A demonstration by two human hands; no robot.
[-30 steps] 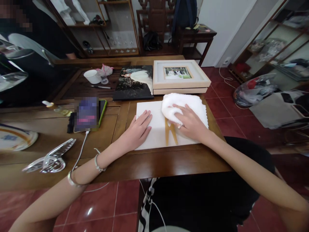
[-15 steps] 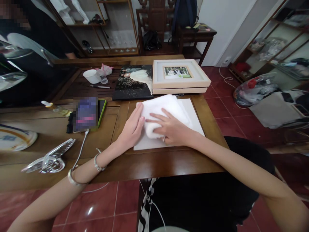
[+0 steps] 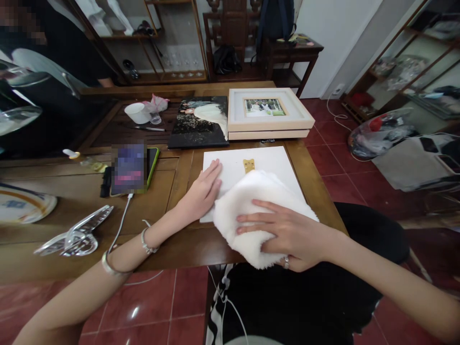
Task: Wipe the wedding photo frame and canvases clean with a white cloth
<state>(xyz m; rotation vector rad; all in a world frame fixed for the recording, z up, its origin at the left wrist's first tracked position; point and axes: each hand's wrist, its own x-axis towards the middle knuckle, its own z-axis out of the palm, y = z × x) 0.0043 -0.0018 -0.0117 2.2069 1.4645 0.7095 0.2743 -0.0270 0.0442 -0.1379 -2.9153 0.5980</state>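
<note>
A flat white board lies on the wooden table in front of me. Near its far edge a small gold-coloured metal plate with holes shows. My left hand rests flat on the board's left side, fingers stretched out and holding nothing. In my right hand is a fluffy white cloth; several fingers lie spread over its top, while the thumb is hidden. The cloth covers the near right of the board and hangs past the table's front edge.
Behind the board are a dark photo panel and stacked wooden picture frames. To the left lie a phone with a cable, a dropper bottle and a shiny silver object. A white cup stands farther back. Another person sits far left.
My right hand has drawn the white cloth towards me and to the right, uncovering the far part of the board and the gold plate. My left hand stays on the board.
</note>
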